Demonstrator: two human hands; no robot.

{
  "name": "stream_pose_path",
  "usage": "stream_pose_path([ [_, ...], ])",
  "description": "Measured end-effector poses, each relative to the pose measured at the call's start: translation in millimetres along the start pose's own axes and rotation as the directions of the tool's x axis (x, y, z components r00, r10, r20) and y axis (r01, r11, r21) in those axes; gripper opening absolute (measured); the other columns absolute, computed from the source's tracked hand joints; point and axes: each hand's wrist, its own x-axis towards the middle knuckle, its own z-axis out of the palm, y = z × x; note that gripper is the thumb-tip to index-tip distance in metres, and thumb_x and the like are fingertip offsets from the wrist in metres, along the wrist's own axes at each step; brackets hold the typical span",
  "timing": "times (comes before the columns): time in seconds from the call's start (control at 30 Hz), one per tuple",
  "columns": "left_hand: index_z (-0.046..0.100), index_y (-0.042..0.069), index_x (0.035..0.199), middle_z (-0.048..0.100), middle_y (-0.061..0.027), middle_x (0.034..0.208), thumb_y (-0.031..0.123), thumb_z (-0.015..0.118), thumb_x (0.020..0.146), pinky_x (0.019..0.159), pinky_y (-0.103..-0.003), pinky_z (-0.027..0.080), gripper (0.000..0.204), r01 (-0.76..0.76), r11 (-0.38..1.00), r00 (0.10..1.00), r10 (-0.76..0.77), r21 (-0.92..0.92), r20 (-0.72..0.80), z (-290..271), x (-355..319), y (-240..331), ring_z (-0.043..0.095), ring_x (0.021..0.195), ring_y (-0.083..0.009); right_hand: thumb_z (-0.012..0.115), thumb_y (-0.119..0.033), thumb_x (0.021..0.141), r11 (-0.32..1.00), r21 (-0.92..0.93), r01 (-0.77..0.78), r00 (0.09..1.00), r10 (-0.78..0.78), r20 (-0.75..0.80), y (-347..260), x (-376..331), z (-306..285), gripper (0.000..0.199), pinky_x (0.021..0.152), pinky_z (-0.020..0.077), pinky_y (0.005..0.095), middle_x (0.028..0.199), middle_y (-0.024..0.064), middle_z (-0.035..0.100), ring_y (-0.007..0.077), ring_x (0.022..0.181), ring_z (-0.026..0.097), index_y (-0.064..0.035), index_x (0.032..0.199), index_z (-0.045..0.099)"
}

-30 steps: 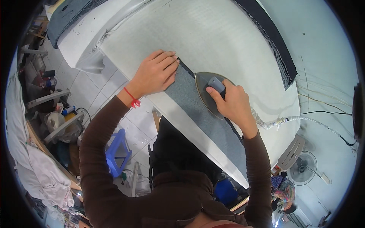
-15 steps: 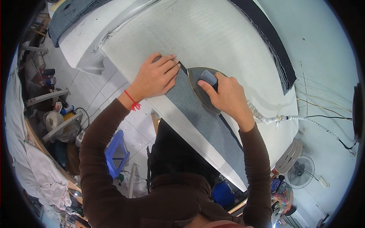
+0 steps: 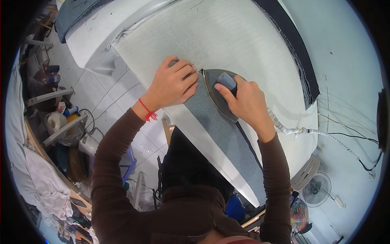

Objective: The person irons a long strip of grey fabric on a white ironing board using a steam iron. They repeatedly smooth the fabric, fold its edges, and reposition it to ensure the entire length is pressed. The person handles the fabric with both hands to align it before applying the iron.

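My right hand (image 3: 250, 101) is closed round the handle of an iron (image 3: 214, 91). The iron rests flat on a long grey-blue denim strip (image 3: 219, 130), its pointed tip toward the far end. A dark band runs along the strip's right edge and passes under the iron. Just left of the iron's tip, my left hand (image 3: 174, 81) has its fingers bent over the far end of the strip, gripping it. Grey cloth shows between those fingers; the rest of that end is hidden. A white wrapped cord (image 3: 292, 130) trails right from behind my right hand.
A pale padded ironing table (image 3: 174, 40) lies beneath the work. Dark folded denim pieces (image 3: 305, 77) lie along its right edge, with more denim (image 3: 77, 18) at the far left. Cluttered shelving stands at left. A fan (image 3: 315, 189) and a person (image 3: 300, 215) are at lower right.
The iron and both hands sit slightly farther right in the picture, and the view itself has shifted a little. My grips on the iron and the strip look the same.
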Motion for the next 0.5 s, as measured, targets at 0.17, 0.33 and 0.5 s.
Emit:
stream_pose_path([
  [0.17, 0.088, 0.011, 0.108, 0.075, -0.0028, 0.136, 0.018, 0.088, 0.092, 0.121, -0.051, 0.039, 0.017, 0.398, 0.897, 0.917, -0.392, -0.191, 0.069, 9.8, 15.6, 0.5, 0.064, 0.134, -0.0281, 0.083, -0.055, 0.109, 1.0, 0.019, -0.001, 1.0, 0.002, -0.017, 0.6, -3.1, 1.4, 0.06, 0.069, 0.0617, 0.0528, 0.076, 0.0266, 0.076, 0.0489, 0.073, 0.078, 0.0032, 0.1, 0.077],
  [0.33, 0.088, 0.011, 0.093, 0.065, -0.0059, 0.158, 0.02, 0.088, 0.091, 0.127, -0.058, 0.029, 0.009, 0.57, 0.803, 0.821, -0.566, -0.175, 0.079, 23.1, 28.4, 12.8, 0.048, 0.152, -0.0355, 0.081, -0.064, 0.108, 0.999, 0.033, -0.016, 1.0, 0.017, -0.011, 4.9, -9.4, 0.8, 0.069, 0.068, 0.0619, 0.0569, 0.076, 0.0278, 0.075, 0.052, 0.075, 0.077, 0.0022, 0.091, 0.072],
  [0.5, 0.088, 0.01, 0.088, 0.063, -0.0082, 0.162, 0.02, 0.089, 0.09, 0.128, -0.059, 0.027, 0.011, 0.593, 0.789, 0.804, -0.59, -0.157, 0.073, 24.9, 31.2, 17.0, 0.045, 0.154, -0.0378, 0.079, -0.065, 0.109, 0.999, 0.051, -0.003, 1.0, 0.004, -0.025, 8.1, -12.7, 1.8, 0.069, 0.07, 0.0626, 0.0567, 0.077, 0.0278, 0.075, 0.0517, 0.075, 0.078, 0.0027, 0.093, 0.074],
])
